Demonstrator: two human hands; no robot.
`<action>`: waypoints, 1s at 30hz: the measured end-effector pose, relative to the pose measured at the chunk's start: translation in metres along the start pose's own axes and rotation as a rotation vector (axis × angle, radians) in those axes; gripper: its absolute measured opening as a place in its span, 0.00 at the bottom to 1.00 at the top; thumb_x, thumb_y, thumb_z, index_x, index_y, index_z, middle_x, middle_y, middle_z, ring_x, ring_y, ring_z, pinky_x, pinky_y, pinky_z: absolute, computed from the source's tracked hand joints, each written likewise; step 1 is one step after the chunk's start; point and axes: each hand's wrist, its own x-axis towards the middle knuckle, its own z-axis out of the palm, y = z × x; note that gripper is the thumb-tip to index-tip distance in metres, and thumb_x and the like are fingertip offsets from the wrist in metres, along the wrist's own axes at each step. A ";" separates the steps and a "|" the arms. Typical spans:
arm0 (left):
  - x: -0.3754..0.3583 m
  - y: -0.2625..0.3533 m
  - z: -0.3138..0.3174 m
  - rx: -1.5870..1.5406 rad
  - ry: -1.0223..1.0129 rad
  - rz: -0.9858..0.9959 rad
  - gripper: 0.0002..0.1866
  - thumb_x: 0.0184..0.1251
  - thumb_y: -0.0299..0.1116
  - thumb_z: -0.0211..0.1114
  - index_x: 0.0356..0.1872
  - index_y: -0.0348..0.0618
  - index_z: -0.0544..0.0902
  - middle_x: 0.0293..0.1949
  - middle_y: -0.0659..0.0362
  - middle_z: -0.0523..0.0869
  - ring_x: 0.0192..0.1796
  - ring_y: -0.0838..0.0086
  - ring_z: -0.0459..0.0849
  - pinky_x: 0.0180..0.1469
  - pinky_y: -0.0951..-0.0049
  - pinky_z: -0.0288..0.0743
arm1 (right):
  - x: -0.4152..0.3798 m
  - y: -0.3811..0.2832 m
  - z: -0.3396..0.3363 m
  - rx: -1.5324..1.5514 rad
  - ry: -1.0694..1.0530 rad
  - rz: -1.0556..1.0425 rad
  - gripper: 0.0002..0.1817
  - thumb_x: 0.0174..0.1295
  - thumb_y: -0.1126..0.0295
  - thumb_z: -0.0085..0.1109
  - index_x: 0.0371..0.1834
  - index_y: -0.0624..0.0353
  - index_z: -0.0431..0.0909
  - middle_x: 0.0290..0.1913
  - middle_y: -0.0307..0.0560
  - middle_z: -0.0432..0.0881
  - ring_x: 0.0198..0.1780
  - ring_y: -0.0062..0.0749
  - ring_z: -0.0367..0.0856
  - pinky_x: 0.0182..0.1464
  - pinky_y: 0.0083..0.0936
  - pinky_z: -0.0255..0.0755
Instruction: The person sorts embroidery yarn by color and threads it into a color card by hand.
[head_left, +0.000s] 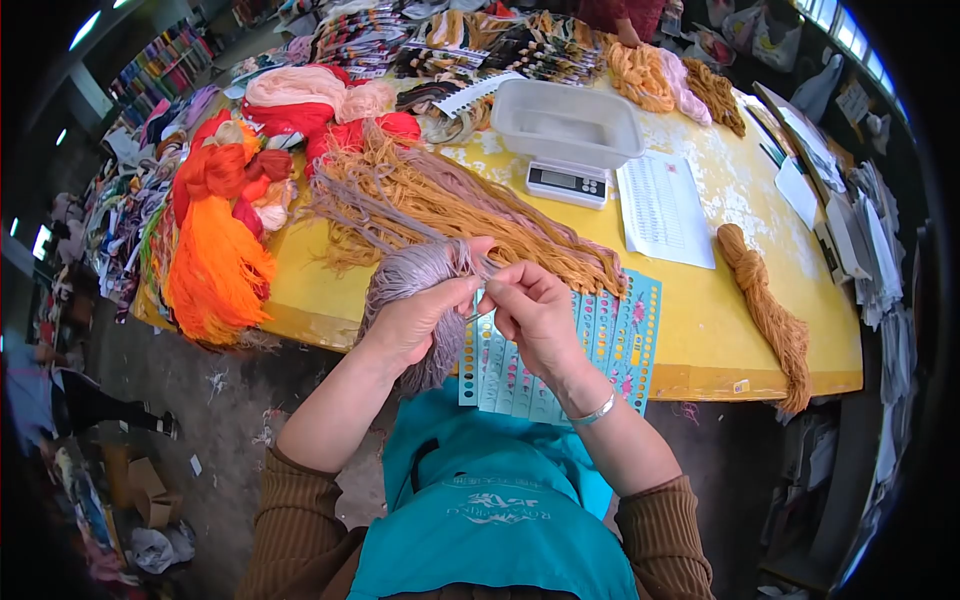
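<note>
A thick greyish-mauve skein of thread (405, 280) hangs over the table's front edge, with my left hand (420, 318) closed on it. My right hand (540, 318) meets the left at the skein's right side, its thumb and fingers pinched on a few thin strands drawn from it. The fingertips of both hands nearly touch. Under and behind my right hand lie several turquoise cards (645, 325) printed with rows of coloured dots. Just beyond the hands, long ochre and mauve thread bundles (480, 215) are spread across the table.
Orange thread (215, 265) and red and pink skeins (300, 105) lie at the left. A clear plastic tub (565, 115) rests behind a small digital scale (567, 183), beside a printed sheet (665, 205). A tan skein (765, 310) overhangs the right front edge. Another person's hand (628, 33) touches yellow skeins.
</note>
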 end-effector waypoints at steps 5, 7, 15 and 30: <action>0.000 0.001 0.000 0.020 0.012 -0.010 0.25 0.67 0.29 0.61 0.65 0.38 0.70 0.38 0.67 0.77 0.36 0.86 0.72 0.42 0.83 0.69 | 0.000 0.000 -0.001 0.004 0.002 0.004 0.03 0.65 0.75 0.57 0.36 0.62 0.75 0.28 0.44 0.82 0.18 0.15 0.67 0.21 0.12 0.58; 0.000 0.002 0.000 0.026 0.018 -0.015 0.25 0.67 0.29 0.61 0.65 0.38 0.70 0.38 0.67 0.77 0.36 0.86 0.72 0.42 0.83 0.69 | 0.000 0.000 -0.001 -0.002 0.005 0.007 0.03 0.65 0.75 0.57 0.36 0.62 0.75 0.28 0.43 0.82 0.18 0.14 0.67 0.21 0.12 0.58; -0.001 0.003 0.002 0.261 0.044 0.077 0.24 0.68 0.28 0.60 0.65 0.39 0.71 0.37 0.67 0.78 0.37 0.86 0.73 0.42 0.83 0.69 | 0.002 0.000 -0.005 -0.288 -0.046 -0.013 0.05 0.65 0.70 0.61 0.35 0.60 0.80 0.29 0.38 0.81 0.20 0.11 0.67 0.22 0.10 0.57; -0.037 0.097 -0.154 -0.895 -0.109 0.377 0.02 0.62 0.27 0.55 0.34 0.43 0.76 0.15 0.73 0.63 0.16 0.88 0.64 0.22 0.85 0.63 | -0.006 -0.106 -0.148 0.460 0.091 -0.269 0.11 0.69 0.71 0.50 0.26 0.54 0.67 0.23 0.32 0.62 0.22 0.17 0.55 0.25 0.15 0.56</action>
